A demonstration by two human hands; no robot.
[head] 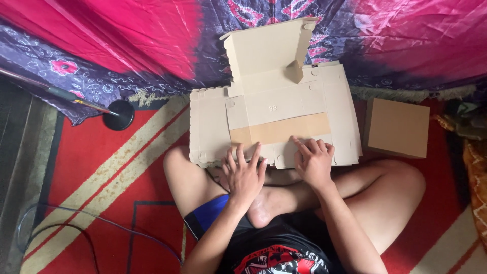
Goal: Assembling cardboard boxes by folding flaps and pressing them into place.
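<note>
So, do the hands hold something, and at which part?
Nothing is gripped. Both the left hand and right hand press flat on the near edge of the cardboard blank.

A home floor: a red striped rug point(101, 167), a draped pink-and-purple patterned cloth point(127, 45), bare crossed legs point(385, 193).

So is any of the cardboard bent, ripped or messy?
Nothing stands out. The flat die-cut tan cardboard sheet lies unripped under the left hand and right hand; the closed brown cardboard box beside it looks square.
</note>
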